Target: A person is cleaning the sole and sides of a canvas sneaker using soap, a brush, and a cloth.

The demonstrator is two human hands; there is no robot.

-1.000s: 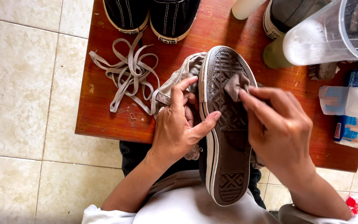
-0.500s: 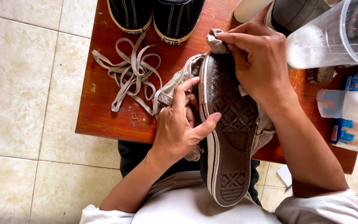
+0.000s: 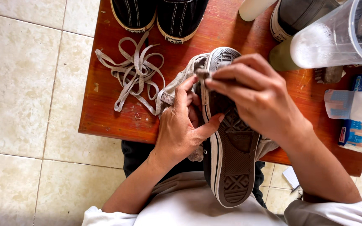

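Observation:
A grey canvas sneaker [image 3: 231,163] lies sole up across the near edge of a small red-brown wooden table [image 3: 105,113]. My left hand [image 3: 181,121] grips its side, thumb on the white rubber edge. My right hand [image 3: 252,92] presses a small dirty grey cloth [image 3: 204,75] against the sole's left edge near the toe. The sole is dark and patterned.
A heap of loose grey laces [image 3: 133,71] lies left of the shoe. Two black sneakers [image 3: 160,14] stand at the table's far edge. A clear plastic jug [image 3: 336,37], another grey shoe [image 3: 298,16] and plastic packets [image 3: 357,117] crowd the right side. Pale floor tiles [image 3: 26,83] surround the table.
My right hand went from the sole's middle up to the toe, and has now come back down to the sole's left edge near the toe with the cloth. My left hand has kept its grip.

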